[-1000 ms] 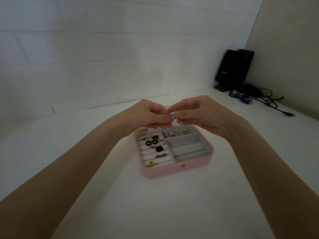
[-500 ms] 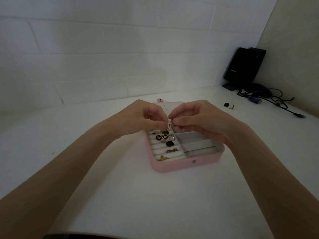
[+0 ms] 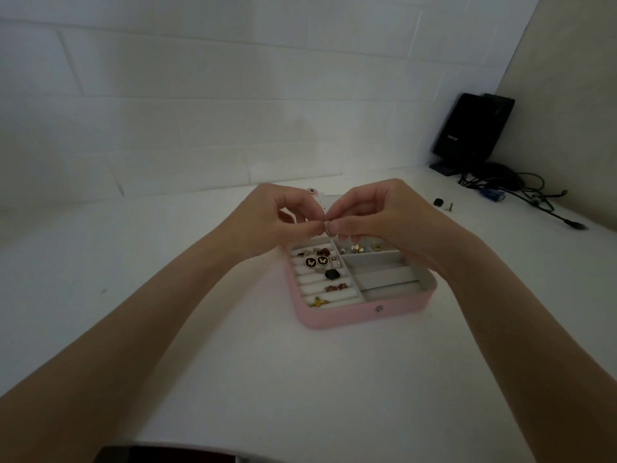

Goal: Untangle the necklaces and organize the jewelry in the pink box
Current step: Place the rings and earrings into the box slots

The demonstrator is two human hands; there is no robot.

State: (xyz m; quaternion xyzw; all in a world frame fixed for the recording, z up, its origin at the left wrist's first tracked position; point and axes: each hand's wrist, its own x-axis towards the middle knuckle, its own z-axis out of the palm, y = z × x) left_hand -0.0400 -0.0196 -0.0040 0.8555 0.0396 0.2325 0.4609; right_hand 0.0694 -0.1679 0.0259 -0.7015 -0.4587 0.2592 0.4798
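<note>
The pink box point(image 3: 354, 316) lies open on the white table, its lid point(image 3: 317, 195) flat behind it. Rings and earrings sit in the ring rolls point(image 3: 320, 279) on its left side. Small gold pieces point(image 3: 359, 248) fill the back right compartment; the two nearer right compartments look bare. Above the box's back edge, my left hand point(image 3: 267, 222) and my right hand point(image 3: 377, 215) meet fingertip to fingertip, both pinching one small silver piece of jewelry point(image 3: 328, 227). Its exact kind is too small to tell.
A black device point(image 3: 470, 128) stands in the far right corner with tangled black cables point(image 3: 521, 192) and a blue plug point(image 3: 492, 195) beside it. Two tiny dark bits point(image 3: 442, 203) lie on the table right of my hands. A dark object point(image 3: 167, 456) sits at the near edge.
The view has tilted down and shifted, so the box appears further right. Both hands stay together over the box's back edge, still pinching the small silver piece.
</note>
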